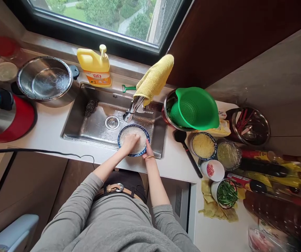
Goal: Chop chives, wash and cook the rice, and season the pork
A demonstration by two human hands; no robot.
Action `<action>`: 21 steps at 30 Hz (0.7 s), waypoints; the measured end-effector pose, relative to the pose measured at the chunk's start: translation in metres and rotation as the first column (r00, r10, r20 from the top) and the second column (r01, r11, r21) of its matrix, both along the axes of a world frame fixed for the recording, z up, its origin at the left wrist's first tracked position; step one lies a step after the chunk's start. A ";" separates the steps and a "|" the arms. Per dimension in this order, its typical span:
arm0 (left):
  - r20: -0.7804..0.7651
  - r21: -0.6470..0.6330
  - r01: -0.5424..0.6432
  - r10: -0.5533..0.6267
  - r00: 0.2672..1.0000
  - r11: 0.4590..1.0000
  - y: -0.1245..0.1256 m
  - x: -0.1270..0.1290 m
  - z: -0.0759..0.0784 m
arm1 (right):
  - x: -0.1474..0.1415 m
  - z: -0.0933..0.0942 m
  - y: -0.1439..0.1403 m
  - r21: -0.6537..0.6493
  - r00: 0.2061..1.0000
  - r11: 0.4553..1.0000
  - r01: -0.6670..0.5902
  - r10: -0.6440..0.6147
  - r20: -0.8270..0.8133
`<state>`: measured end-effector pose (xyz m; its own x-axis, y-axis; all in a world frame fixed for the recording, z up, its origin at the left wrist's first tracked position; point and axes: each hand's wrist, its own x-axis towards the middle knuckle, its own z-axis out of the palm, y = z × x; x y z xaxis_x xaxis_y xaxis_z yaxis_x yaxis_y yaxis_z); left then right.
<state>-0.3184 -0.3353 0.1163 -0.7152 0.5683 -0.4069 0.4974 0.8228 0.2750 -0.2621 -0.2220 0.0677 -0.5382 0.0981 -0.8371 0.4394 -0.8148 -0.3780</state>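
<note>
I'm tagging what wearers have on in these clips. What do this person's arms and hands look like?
Both arms wear grey long sleeves pushed up above the elbows, forearms bare. The right hand has a thin gold-coloured bangle at the wrist. The left hand shows no gloves or jewellery.

Daylit window (108,14) above white counter (48,129), dark wood wall (218,35).

- Bowl (134,140) in sink (155,120), at front edge, under tap (132,109).
- Left hand (131,141) inside bowl; right hand (148,151) on bowl's right rim.
- Scourer (91,107) in sink's back left corner.
- Soap bottle (96,67) behind sink.
- Colander (195,108) right of sink.
</note>
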 end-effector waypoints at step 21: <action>0.101 0.343 -0.068 0.035 0.994 0.937 -0.030 -0.030 -0.019 | -0.031 0.015 -0.012 -0.007 0.994 1.000 0.021 -0.022 -0.106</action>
<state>-0.3488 -0.3651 0.0971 -0.7160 0.6491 -0.2568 0.4163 0.6923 0.5894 -0.2930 -0.2345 0.0826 -0.6217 0.1057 -0.7761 0.3795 -0.8261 -0.4166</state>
